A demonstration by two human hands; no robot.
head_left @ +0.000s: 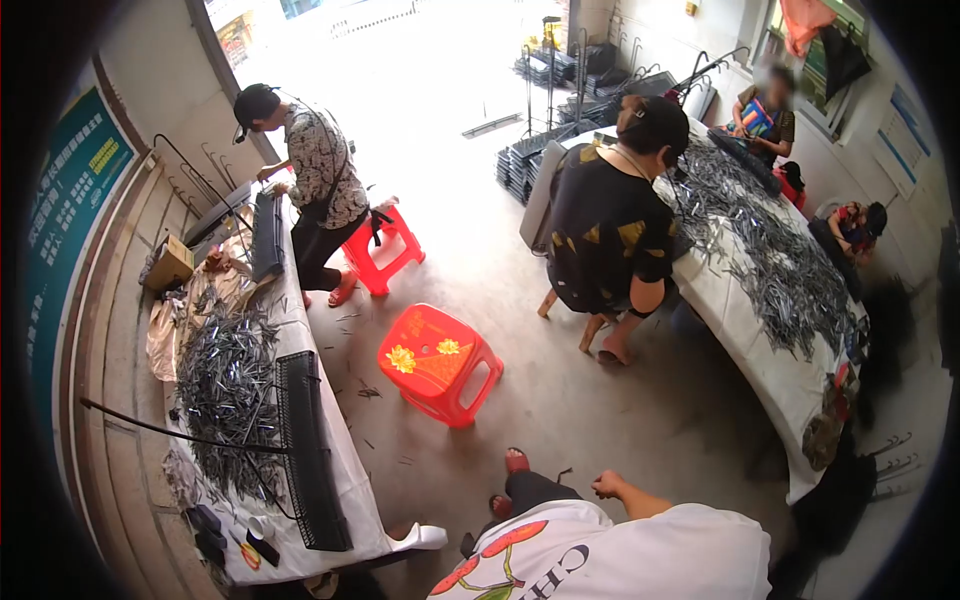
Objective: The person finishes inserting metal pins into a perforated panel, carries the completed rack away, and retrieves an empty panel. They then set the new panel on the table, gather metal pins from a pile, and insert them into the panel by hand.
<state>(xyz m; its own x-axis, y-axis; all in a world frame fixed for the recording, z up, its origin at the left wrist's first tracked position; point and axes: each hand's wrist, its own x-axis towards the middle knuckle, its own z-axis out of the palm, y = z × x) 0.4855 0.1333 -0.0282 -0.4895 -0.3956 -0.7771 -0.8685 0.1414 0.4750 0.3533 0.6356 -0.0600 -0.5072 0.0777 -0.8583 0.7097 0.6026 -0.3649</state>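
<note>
My right hand (607,484) hangs beside my white printed shirt (600,558), over the floor. Its fingers look curled in, and no object shows in them. My left hand is out of the frame. The thing closest ahead of me is a red plastic stool (440,362) with yellow flowers on its seat. On the left table lies a long black slotted rack (310,450), alongside a heap of dark thin strips (228,390).
The left table's white cloth (345,480) holds scissors (247,553). A person (320,170) works at its far end, near another red stool (385,250). Right, a seated person (610,225) and others sit around a table of strips (770,260). Black racks (530,165) are stacked behind.
</note>
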